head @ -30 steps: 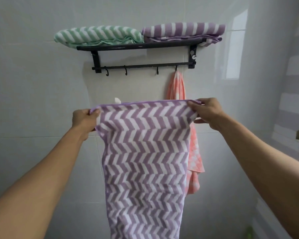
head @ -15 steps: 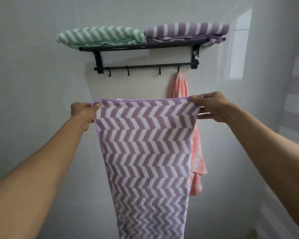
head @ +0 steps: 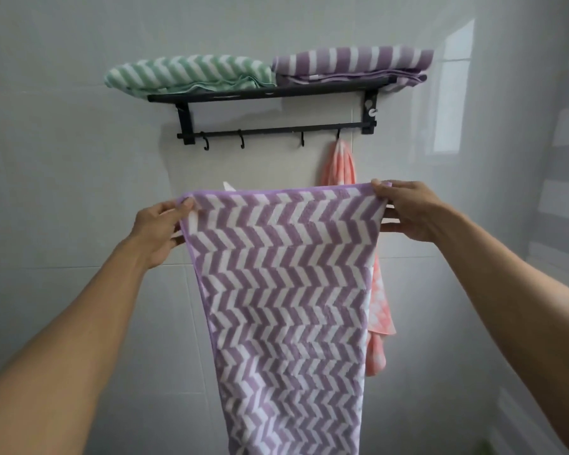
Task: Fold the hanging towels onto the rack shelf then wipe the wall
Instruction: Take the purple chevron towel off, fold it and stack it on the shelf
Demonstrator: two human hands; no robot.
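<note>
- The purple-and-white chevron-patterned cloth towel (head: 284, 290) hung spread in front of the tiled wall, below the rack, its top hem held level and its lower end running out of the bottom of the view.
- The left hand (head: 158, 224) pinched the towel's top left corner, thumb on the near face and the other fingers curled behind the cloth.
- The right hand (head: 408, 211) gripped the top right corner in the same way, thumb over the hem; two fingers showed straight behind the edge.
- The step in hand looked like the first fold. To do it well, the hem needed to be kept taut and level between both pinches, so the corners would meet squarely.
- Bringing one corner across to the other would halve the width; the long hanging part might twist, so a light shake first would probably help.
- The black metal wall rack (head: 270, 93) above already carried a folded green-and-white striped towel (head: 188, 73) on its left and a folded purple-and-white striped towel (head: 352, 62) on its right, the two touching, so I judged that the new bundle would have to be stacked on one of them.
- A pink-and-white patterned towel (head: 342, 162) hung from the rightmost hook, partly hidden behind the held towel, not yet folded.
- The pale glossy tiled wall (head: 79, 192) had not, by my judgement, been wiped.
</note>
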